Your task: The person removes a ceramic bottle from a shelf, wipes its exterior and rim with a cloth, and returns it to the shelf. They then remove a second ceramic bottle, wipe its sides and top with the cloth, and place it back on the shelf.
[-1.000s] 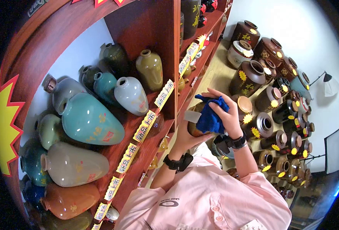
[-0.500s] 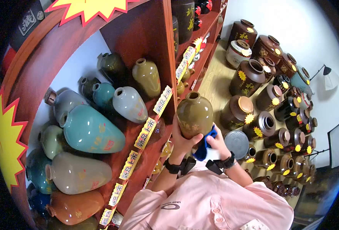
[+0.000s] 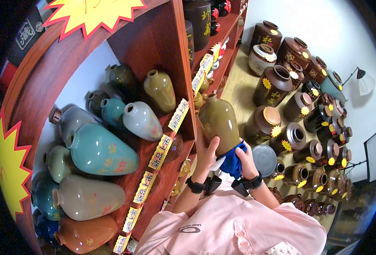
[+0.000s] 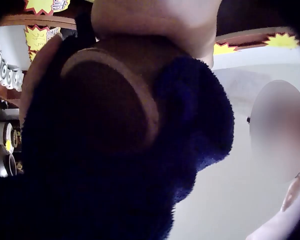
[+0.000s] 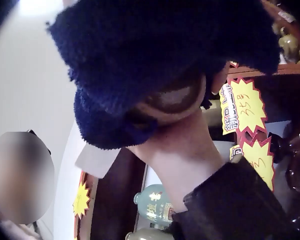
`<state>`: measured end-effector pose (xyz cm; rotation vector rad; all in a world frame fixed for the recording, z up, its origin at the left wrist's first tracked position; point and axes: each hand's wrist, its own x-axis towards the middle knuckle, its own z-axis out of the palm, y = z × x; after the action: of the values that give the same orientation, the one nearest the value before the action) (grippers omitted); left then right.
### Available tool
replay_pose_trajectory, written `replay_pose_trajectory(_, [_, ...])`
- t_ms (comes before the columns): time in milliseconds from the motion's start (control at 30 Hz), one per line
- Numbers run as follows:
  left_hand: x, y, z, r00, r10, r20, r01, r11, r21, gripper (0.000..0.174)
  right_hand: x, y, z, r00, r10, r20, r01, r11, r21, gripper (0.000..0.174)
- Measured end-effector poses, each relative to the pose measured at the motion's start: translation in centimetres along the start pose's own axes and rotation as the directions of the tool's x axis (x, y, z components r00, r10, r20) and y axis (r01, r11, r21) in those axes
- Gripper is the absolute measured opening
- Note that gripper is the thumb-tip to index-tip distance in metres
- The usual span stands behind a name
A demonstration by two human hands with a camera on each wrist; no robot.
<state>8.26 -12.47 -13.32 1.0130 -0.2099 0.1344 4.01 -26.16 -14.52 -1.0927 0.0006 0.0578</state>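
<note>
In the head view an olive-brown vase (image 3: pixel 220 121) is held upright, slightly tilted, mouth up and away from the body. The left hand (image 3: pixel 205 155) grips its lower left side, thumb across the front. Around the lower right side, the right hand (image 3: pixel 247 161) presses a blue cloth (image 3: pixel 230 163) to the vase, the thumb lying over the cloth. Both wrist views show the vase's round base (image 4: pixel 110 105) (image 5: pixel 177 100) partly wrapped by the cloth (image 4: pixel 200 110) (image 5: pixel 140 55). A white tag or paper (image 3: pixel 217 163) hangs beside the left hand.
At the left, a red-brown wooden shelf (image 3: pixel 166 55) holds several glazed vases, including a large turquoise one (image 3: pixel 105 148), with yellow price labels (image 3: pixel 159 152) along its edge. Dark lidded jars (image 3: pixel 273 85) stand on the floor at the right, near a round grey lid (image 3: pixel 264 160).
The vase has turned from its cloth-covered position to mouth-up, and its body shows now. The right hand has moved with the cloth from the top down to the lower side.
</note>
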Motion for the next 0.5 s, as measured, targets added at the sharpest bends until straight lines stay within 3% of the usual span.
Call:
replay_pose_trajectory(200, [-0.6, -1.8, 0.1, 0.999, -0.011, -0.049, 0.013, 0.998, 0.057, 0.077, 0.3, -0.5, -0.1, 0.988, -0.098, -0.123, 0.065, 0.967, -0.247, 0.038])
replay_pose_trajectory(267, [-0.5, -1.4, 0.3, 0.991, -0.095, -0.092, 0.094, 0.995, -0.023, 0.081, 0.6, -1.0, -0.4, 0.983, -0.104, -0.153, 0.053, 0.950, -0.309, 0.034])
replay_pose_trajectory(333, [-0.4, -1.3, 0.0, 0.989, -0.098, -0.109, 0.091, 0.994, -0.067, 0.082, 1.0, -2.1, 0.1, 0.968, -0.188, -0.164, 0.126, 0.936, -0.329, 0.023])
replay_pose_trajectory(400, [-0.5, -1.6, -0.3, 0.987, -0.101, -0.121, 0.102, 0.995, 0.004, 0.082, 1.8, -3.1, -0.5, 0.935, -0.296, -0.194, 0.182, 0.873, -0.453, 0.020])
replay_pose_trajectory(500, [-0.6, -1.7, -0.5, 0.993, -0.064, -0.096, 0.071, 0.995, 0.076, 0.081, 3.5, -3.8, -2.1, 0.793, -0.568, -0.223, 0.283, 0.666, -0.690, 0.018])
